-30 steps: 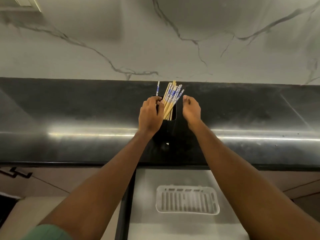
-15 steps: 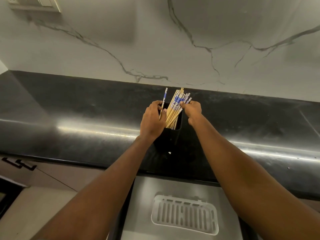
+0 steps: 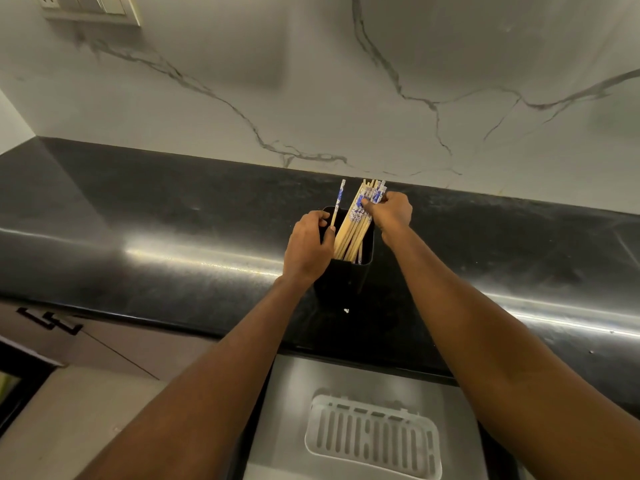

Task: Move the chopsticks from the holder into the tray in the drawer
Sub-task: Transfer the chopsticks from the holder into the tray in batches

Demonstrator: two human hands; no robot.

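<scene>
Right hand [image 3: 391, 211] pinches the chopsticks [image 3: 352, 232] near their tops; the bundle stands in the holder [image 3: 346, 278], one stick apart on the left. Left hand [image 3: 308, 245] grips the holder's left rim. Holder sits on a glossy black countertop [image 3: 156, 230] under a white veined marble wall [image 3: 294, 81]. Below, the drawer [image 3: 291, 393] is open, white slotted tray [image 3: 374, 441] inside.

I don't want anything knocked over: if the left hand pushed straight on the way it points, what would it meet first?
The left hand grips the holder at its rim. Going straight on, it would probably first meet the lone chopstick standing just ahead. Depth is hard to judge.
</scene>
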